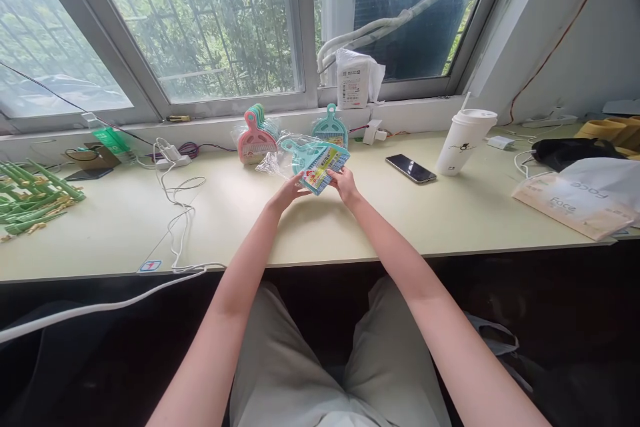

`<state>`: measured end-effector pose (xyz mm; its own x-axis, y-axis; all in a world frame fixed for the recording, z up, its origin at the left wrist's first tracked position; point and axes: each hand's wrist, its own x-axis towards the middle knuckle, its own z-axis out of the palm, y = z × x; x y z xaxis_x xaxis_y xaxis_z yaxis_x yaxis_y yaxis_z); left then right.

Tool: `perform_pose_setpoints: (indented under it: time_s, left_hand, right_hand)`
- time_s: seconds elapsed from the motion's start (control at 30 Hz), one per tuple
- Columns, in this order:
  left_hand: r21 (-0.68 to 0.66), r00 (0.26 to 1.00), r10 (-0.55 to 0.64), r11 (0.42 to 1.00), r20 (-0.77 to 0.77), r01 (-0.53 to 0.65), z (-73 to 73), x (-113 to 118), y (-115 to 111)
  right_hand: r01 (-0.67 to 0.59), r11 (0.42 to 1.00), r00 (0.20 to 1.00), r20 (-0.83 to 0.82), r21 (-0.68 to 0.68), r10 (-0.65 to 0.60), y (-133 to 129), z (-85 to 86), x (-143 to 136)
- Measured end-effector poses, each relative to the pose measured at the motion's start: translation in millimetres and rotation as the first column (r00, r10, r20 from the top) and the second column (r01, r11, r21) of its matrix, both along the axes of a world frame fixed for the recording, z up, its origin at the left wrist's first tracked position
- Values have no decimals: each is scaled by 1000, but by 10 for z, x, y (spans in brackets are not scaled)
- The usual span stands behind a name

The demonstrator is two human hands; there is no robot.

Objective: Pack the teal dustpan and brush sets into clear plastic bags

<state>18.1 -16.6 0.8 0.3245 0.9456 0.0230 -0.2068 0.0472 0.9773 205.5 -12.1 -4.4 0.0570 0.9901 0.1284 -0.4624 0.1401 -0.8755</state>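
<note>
Teal dustpan (305, 155) in clear wrap, with a printed card (325, 170) on its front, is held just above the desk (125, 220) between both hands. Left hand (290, 191) pinches the card's near left corner; right hand (344, 183) grips its right edge with curled fingers. Behind it, a pink dustpan (255, 137) and another teal one (330, 127) lean at the sill. To the right lie a phone (411, 168) and a cup (465, 140).

Bright window (200, 20) daylight, sharp focus, edges bowed
</note>
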Motion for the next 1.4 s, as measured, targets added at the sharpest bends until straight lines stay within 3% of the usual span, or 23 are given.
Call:
perform_pose_setpoints:
  time_s: [0.2, 0.3, 0.4, 0.47, 0.63, 0.73, 0.97, 1.2, 1.27, 1.3, 1.37, 1.4]
  left_hand:
    - [149, 989, 139, 980, -48, -130, 29, 7, -20]
    - [145, 994, 61, 988, -86, -49, 36, 49, -65]
    - [59, 988, -104, 992, -113, 111, 31, 100, -108]
    - [19, 984, -150, 988, -98, 153, 29, 126, -124]
    - [128, 999, -29, 991, 16, 26, 40, 153, -124]
    - [174, 1000, 10, 985, 9, -11, 34, 164, -127]
    - [143, 982, -140, 977, -125, 158, -5, 222, -157]
    - [156, 993, 90, 985, -70, -78, 33, 129, -35]
    - [214, 937, 338, 925, -88, -313, 61, 62, -6]
    - [275, 854, 510, 839, -102, -469, 80, 32, -7]
    - [452, 596, 796, 573, -107, -684, 127, -7, -42]
    - [549, 481, 870, 454, -105, -702, 152, -12, -73]
  right_hand:
    - [-139, 990, 986, 91, 2, 138, -56, 139, 78]
    - [-86, 996, 994, 70, 16, 85, -71, 164, 72]
    - [-28, 1000, 999, 37, 10, 28, -60, 140, 53]
    - [-18, 1000, 999, 29, 3, 18, -49, 118, 43]
    - [-9, 1000, 1000, 26, 7, 9, -54, 104, 4]
    - [15, 1000, 999, 36, 7, -15, -74, 109, -28]
    - [122, 992, 993, -2, 16, -122, -86, 95, -44]
    - [112, 994, 994, -9, 8, -111, -92, 122, -53]
    - [101, 995, 995, -7, 7, -101, -92, 123, -44]
    - [96, 995, 995, -6, 10, -96, -91, 121, -40]
    - [92, 996, 996, 3, 17, -92, -90, 113, -36]
    - [90, 996, 996, 13, 18, -90, -92, 110, -38]
